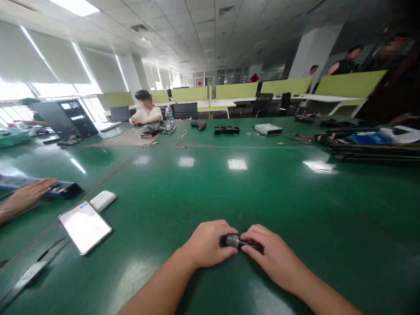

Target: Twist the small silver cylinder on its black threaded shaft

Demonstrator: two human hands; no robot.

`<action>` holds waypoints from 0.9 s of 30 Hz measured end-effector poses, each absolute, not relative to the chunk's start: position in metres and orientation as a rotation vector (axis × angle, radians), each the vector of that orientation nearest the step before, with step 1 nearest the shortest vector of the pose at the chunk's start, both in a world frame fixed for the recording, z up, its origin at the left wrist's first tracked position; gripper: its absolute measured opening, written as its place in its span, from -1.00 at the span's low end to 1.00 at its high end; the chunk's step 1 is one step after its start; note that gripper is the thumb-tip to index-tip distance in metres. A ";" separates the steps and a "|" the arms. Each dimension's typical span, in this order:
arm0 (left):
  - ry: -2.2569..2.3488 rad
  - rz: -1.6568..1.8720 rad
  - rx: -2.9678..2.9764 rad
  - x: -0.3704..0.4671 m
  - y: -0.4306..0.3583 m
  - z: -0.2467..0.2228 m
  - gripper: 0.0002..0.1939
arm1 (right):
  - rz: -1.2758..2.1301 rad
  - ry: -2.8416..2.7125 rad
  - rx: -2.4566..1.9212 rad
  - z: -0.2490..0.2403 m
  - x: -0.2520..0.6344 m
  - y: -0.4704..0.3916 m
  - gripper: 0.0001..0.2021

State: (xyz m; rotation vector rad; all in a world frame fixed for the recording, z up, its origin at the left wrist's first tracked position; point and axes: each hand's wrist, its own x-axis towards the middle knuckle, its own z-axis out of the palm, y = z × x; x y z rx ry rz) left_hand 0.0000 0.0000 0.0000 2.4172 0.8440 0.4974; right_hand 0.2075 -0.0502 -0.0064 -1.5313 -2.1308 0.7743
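Your left hand [210, 243] and right hand [272, 253] meet low in front of you, sharing 1 rod [232, 240], dark with a grey band. Your left fingers curl narrowly about its left end, thumb on the near side; your right thumb and fingertips pinch its right part, just as narrow. The band shows in the gap between the 2 hands. You have the rod over the green surface [183, 192], close to your body; whether its underside touches down, you cannot tell.

To your left lie 1 phone [85, 227], screen up and bright, and 1 white block [103, 201] just beside its far edge. Nearer you on that side is 1 cable [31, 274] with a pale, blurred thickening. Beyond the phone, 1 hand of another person [31, 197], fingers extended, rests on 1 long dark unit [70, 189].

Along the far part of the surface, well apart from your hands, you have 1 pale cord [180, 140], 1 small black device [198, 125], 1 black frame [227, 130] and 1 flat grey box [268, 129], left to right. Across from you sits 1 person in a white top [149, 114], with 1 clear bottle [169, 113] near. Far left stands 1 black case [70, 116]; far right, 1 blue item [370, 138] lies among a pile too blurred to count.
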 end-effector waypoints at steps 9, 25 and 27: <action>0.828 0.506 2.417 0.001 0.000 0.000 -0.64 | 0.777 -2.129 -1.522 -0.011 0.212 -0.051 -0.84; 0.847 0.558 2.356 0.000 0.006 -0.001 -0.71 | 0.708 -2.068 -1.463 -0.004 0.208 -0.052 -0.88; 0.847 0.565 2.356 0.000 0.006 0.000 -0.74 | 0.685 -2.044 -1.451 -0.004 0.207 -0.051 -0.85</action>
